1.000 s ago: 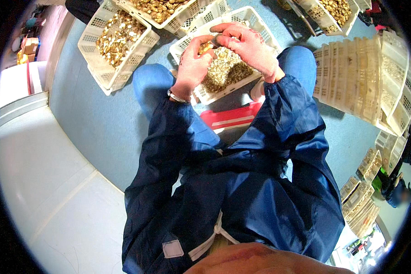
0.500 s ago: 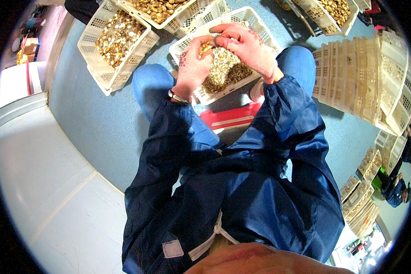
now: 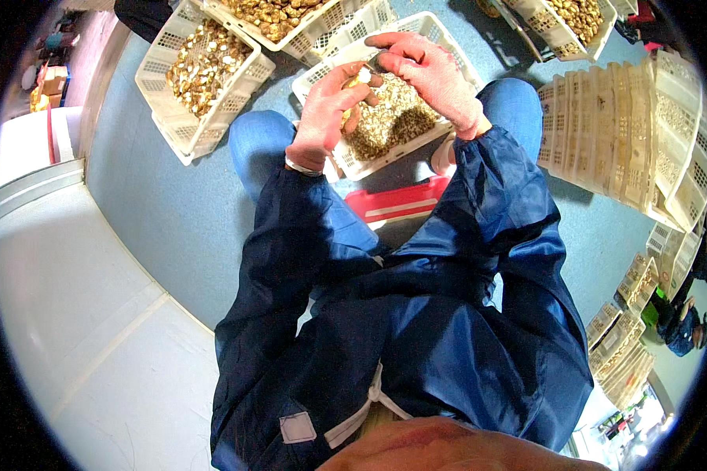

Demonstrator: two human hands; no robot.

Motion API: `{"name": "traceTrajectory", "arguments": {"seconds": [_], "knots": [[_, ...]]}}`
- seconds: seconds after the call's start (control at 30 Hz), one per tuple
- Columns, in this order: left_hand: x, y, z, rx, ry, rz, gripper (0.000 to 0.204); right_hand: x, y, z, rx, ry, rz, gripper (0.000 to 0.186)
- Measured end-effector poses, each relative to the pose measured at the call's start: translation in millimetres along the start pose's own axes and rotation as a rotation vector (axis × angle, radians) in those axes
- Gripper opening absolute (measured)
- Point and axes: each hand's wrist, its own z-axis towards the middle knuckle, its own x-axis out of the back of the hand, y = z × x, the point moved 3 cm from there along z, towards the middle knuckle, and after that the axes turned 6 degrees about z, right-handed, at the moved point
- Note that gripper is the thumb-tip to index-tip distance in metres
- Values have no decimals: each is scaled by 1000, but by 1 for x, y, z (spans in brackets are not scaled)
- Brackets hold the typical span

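Note:
My left hand (image 3: 327, 115), in a pink knitted glove with darkened fingertips, is closed around a golden-brown mushroom (image 3: 346, 118). A pale white spot, like a cut stem, shows between its fingers. My right hand (image 3: 432, 77), gloved the same way, hovers just right of it, index finger and thumb stretched out and apart. Nothing shows between them, though its other fingers are partly hidden. Below both hands, a white perforated crate (image 3: 457, 49) sits between my knees, holding many small pale and brown pieces (image 3: 381, 125) that look like stem bits.
At the left stands a white crate of mushrooms (image 3: 204, 67), with another full crate (image 3: 279, 14) behind. A further crate (image 3: 581, 31) is at the far right. Stacked white crates (image 3: 605, 133) rise beside my right knee. A red-and-white object (image 3: 397, 200) lies between my legs. Another person (image 3: 683, 326) is far right.
My hands have drawn apart, where before their fingertips met over the crate. My left hand has turned, bringing the mushroom's white spot into view.

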Motion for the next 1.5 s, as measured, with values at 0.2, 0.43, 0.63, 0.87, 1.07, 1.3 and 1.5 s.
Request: {"name": "traceTrajectory", "arguments": {"seconds": [0.2,0.43,0.63,0.87,1.07,1.3,1.5], "knots": [[1,4,-4,-1,-5,60,42,-3,-3,0,-44,-19,4,29],[5,-5,4,-4,-3,110,42,-1,-5,-1,17,-37,-60,31],[-1,-6,5,-56,103,274,37,5,-1,-1,10,6,-99,26],[10,-13,8,-352,234,730,39,0,10,7,49,58,-355,25],[3,7,2,-343,299,905,60,-14,10,4,275,-42,-356,26],[26,30,10,-248,417,970,54,20,46,-1,13,260,-342,36],[338,85,41,-242,850,1100,73,-1,27,8,-85,189,-304,25]]}}
